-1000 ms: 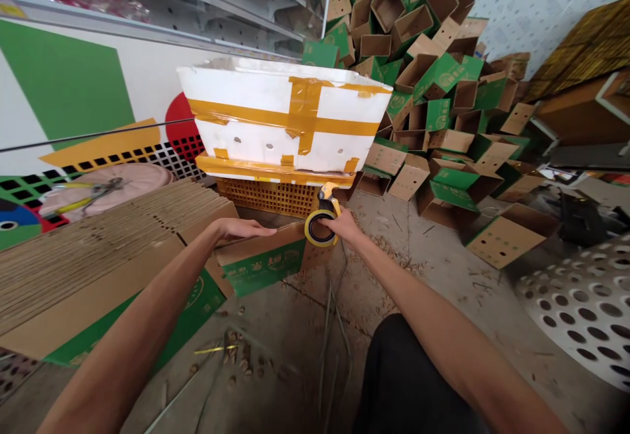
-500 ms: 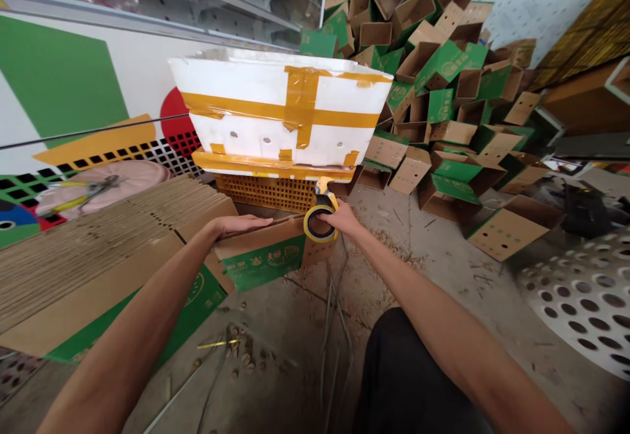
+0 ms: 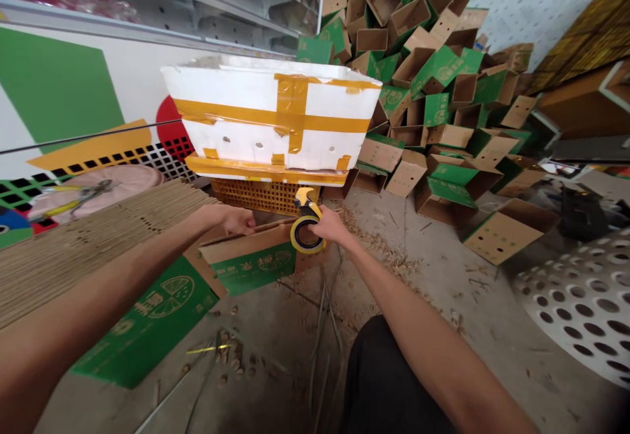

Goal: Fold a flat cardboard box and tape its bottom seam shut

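A green and brown cardboard box [image 3: 253, 264] stands on the floor in front of me. My left hand [image 3: 235, 220] rests on its top near the far left corner, fingers curled down over the edge. My right hand [image 3: 329, 226] is closed round a yellow tape dispenser [image 3: 306, 227] with a roll of yellow tape, held against the box's right end. Just behind stands a white foam crate [image 3: 275, 119] bound with yellow tape, on an orange plastic basket [image 3: 263, 195].
A stack of flat corrugated cartons [image 3: 83, 243] lies at the left. A heap of open green and brown boxes [image 3: 428, 92] fills the back right. A white perforated sheet [image 3: 581, 303] lies at the right. Debris litters the concrete floor [image 3: 275, 342].
My left hand has slid back along the box top and its fingers have curled from flat. My right hand with the tape dispenser has shifted slightly left. The view has moved a little.
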Demonstrator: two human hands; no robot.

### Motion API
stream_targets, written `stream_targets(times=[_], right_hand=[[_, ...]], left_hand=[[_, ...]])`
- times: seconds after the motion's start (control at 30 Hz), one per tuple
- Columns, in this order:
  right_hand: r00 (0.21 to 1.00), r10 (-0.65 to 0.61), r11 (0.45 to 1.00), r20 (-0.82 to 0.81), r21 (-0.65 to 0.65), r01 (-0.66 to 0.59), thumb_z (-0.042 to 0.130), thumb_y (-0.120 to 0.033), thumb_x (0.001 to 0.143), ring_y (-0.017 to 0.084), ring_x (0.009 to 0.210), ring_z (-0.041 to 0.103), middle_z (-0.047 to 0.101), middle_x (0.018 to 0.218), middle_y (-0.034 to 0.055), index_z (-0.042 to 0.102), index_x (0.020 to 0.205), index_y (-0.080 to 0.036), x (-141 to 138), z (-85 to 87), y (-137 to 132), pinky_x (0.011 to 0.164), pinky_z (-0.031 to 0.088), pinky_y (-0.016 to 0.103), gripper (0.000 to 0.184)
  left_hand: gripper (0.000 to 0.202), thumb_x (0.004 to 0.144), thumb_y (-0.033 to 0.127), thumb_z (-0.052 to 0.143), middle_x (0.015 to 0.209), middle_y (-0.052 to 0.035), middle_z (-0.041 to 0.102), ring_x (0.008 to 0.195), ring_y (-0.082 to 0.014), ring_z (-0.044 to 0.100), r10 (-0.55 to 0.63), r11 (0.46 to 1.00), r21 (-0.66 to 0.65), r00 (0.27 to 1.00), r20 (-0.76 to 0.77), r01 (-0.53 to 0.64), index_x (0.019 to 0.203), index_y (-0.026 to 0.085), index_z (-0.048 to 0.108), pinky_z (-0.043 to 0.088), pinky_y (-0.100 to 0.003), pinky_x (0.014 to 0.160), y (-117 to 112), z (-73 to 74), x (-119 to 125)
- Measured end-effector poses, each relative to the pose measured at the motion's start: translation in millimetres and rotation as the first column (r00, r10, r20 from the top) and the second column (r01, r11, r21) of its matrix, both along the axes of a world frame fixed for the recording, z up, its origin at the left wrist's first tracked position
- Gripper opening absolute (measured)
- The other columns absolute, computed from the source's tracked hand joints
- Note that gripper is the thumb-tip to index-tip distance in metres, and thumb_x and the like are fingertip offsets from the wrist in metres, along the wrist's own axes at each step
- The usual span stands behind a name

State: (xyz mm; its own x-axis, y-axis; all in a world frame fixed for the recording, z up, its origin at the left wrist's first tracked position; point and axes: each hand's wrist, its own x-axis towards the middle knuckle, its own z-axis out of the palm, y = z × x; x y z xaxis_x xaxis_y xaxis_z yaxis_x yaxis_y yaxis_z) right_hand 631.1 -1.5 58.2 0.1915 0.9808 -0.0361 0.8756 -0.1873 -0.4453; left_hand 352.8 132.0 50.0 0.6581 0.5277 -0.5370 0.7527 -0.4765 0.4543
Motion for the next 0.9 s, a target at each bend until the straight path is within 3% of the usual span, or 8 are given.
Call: stream_targets(times=[0.07,0.13,0.23,0.33,0.47,0.6,0.7,0.9], right_hand=[[1.000,0.014,1.000,0.023,-0.007,-0.014,0.078,-0.032,0.084,0.030,0.115,0.070,0.073,0.125,0.0169,0.062,0.123,-0.012,1.0,-0.4,-3.9,0.089,0.051,0.030,0.047],[0.999,0.025,1.000,0.043,-0.015,-0.025,0.077,-0.033,0.085,0.028,0.114,0.070,0.074,0.124,0.0155,0.062,0.123,-0.013,2.1,-1.4,-8.7,0.087,0.050,0.029,0.046],[0.996,0.044,0.999,0.075,-0.016,-0.043,0.075,-0.033,0.087,0.026,0.117,0.069,0.073,0.126,0.0141,0.061,0.126,-0.013,2.6,-1.2,-16.2,0.089,0.050,0.027,0.046],[0.992,0.063,0.998,0.108,-0.029,-0.060,0.074,-0.033,0.088,0.026,0.120,0.068,0.072,0.129,0.0157,0.061,0.129,-0.012,1.7,5.8,-21.0,0.091,0.050,0.027,0.048],[0.982,0.111,0.990,0.152,-0.108,-0.095,0.074,-0.032,0.087,0.030,0.114,0.070,0.073,0.125,0.0199,0.065,0.126,-0.009,3.4,30.3,-26.4,0.082,0.050,0.029,0.046],[0.958,0.230,0.951,0.169,-0.248,-0.184,0.076,-0.030,0.079,0.028,0.099,0.072,0.076,0.115,0.0187,0.070,0.116,-0.009,7.1,62.0,-41.0,0.069,0.047,0.028,0.043],[0.914,0.382,0.874,0.139,-0.376,-0.308,0.079,-0.031,0.072,0.023,0.083,0.070,0.077,0.100,0.0125,0.072,0.103,-0.012,0.8,79.0,-56.1,0.062,0.043,0.027,0.038],[0.702,0.711,0.549,0.021,-0.641,-0.537,0.075,-0.044,0.076,0.018,0.073,0.065,0.075,0.094,0.0081,0.072,0.102,-0.013,-47.9,82.1,-76.4,0.058,0.043,0.028,0.041]], left_hand=[[0.037,0.065,0.052,0.071,0.071,-0.0039,0.068,0.061,-0.0177,0.058,-0.044,0.994,-0.102,0.996,-0.073,0.036,0.077,0.017,0.072,0.044,-0.024,0.055,-2.0,2.6,3.7],[0.038,0.069,0.053,0.067,0.072,-0.0041,0.068,0.062,-0.0178,0.057,-0.076,0.993,-0.098,0.996,-0.052,0.071,0.080,0.017,0.072,0.042,-0.024,0.055,-5.3,-0.3,0.3],[0.043,0.081,0.057,0.058,0.073,-0.0057,0.069,0.062,-0.0174,0.055,-0.132,0.990,0.056,0.991,0.036,0.130,0.077,0.016,0.071,0.038,-0.025,0.056,-10.0,-11.1,-11.1],[0.049,0.091,0.057,0.049,0.068,-0.0074,0.066,0.059,-0.0156,0.048,-0.235,0.947,0.250,0.966,0.105,0.203,0.066,0.017,0.064,0.034,-0.027,0.058,-13.1,-16.8,-15.9],[0.055,0.098,0.056,0.040,0.057,-0.0040,0.051,0.056,-0.0128,0.034,-0.325,0.881,0.411,0.930,0.170,0.233,0.059,0.018,0.052,0.027,-0.028,0.058,-14.0,-7.4,-9.1],[0.054,0.095,0.057,0.043,0.054,-0.0004,0.039,0.055,-0.0121,0.027,-0.230,0.873,0.479,0.946,0.230,0.095,0.057,0.020,0.042,0.023,-0.029,0.057,-8.6,-3.8,-6.5],[0.051,0.093,0.053,0.045,0.054,-0.0016,0.041,0.054,-0.0126,0.028,-0.084,0.814,0.574,0.958,0.274,-0.093,0.055,0.020,0.041,0.025,-0.030,0.059,-2.2,-14.6,-8.9],[0.046,0.099,0.049,0.047,0.068,-0.0099,0.064,0.064,-0.0198,0.054,0.161,0.687,0.649,0.939,0.303,-0.327,0.067,0.020,0.063,0.031,-0.031,0.063,-4.4,-25.8,1.2]])
